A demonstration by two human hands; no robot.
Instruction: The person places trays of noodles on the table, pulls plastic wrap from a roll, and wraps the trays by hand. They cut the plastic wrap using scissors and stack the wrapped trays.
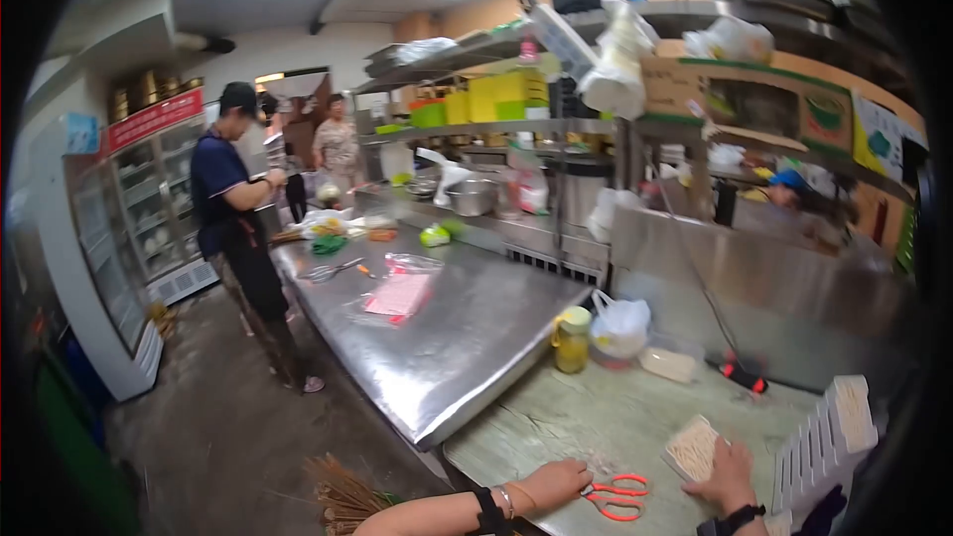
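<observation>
My left hand (559, 481) is low over the green worktop with its fingers curled, beside scissors (617, 508) with orange handles. The scissor blades are hidden at the fingertips, and I cannot make out whether the fingers grip them. My right hand (727, 476) holds the near right edge of a small white tray (695, 449) filled with thin pale sticks. To its right leans a stack of white trays (809, 457), the top one showing similar pale pieces.
Behind my hands stand a yellow-lidded jar (571, 342), a white plastic bag (622, 326) and a clear food box (667, 362). A steel table (447, 337) adjoins on the left, with a pink packet (399, 295). A person (238, 208) stands beyond it. Dry stalks (352, 496) are below.
</observation>
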